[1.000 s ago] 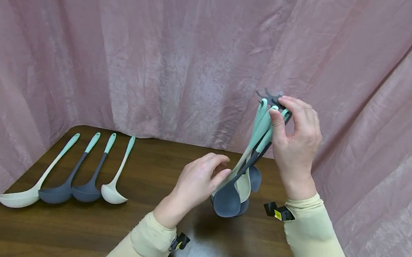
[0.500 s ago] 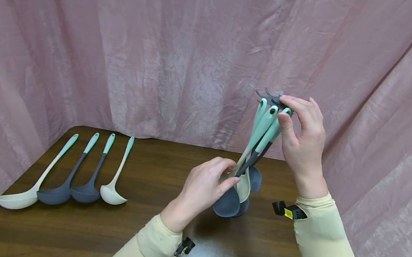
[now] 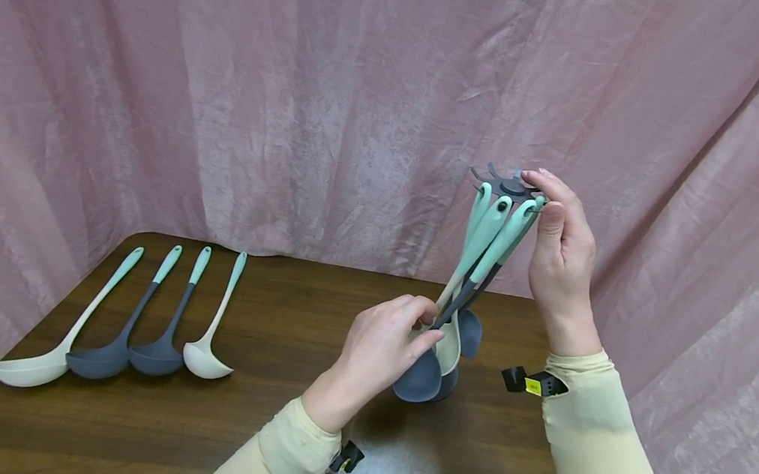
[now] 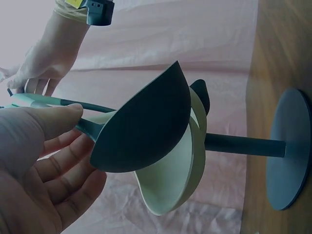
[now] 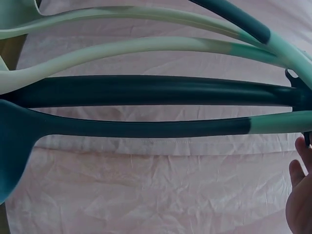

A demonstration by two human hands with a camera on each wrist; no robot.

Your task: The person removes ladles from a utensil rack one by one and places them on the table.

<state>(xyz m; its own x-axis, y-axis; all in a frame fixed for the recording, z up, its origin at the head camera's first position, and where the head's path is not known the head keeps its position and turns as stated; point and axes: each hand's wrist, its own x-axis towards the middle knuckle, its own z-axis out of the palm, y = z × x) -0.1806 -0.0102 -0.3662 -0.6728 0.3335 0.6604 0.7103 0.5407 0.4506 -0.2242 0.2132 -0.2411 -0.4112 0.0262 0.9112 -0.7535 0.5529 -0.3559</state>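
A pink curtain (image 3: 376, 116) hangs behind; the left hand (image 3: 380, 346) pinches a dark ladle (image 3: 418, 382) on the rack (image 3: 514, 189) (right hand (image 3: 564, 257) loosely spread at its top).

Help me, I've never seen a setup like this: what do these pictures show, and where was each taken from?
There is no robot here, just a person's two bare hands. The wide picture comes from a camera worn on the head, looking forward and down. The other two come from cameras on the wrists, so they look turned sideways.

On the wooden table, to the person's left, four ladles lie in a row: two pale, two dark, all with mint handles. Further right is a dark stand with similar utensils hung around its hooked top. The left hand pinches a dark ladle there, near its bowl. The right hand is by the stand's top, fingers loose; whether it touches is unclear.
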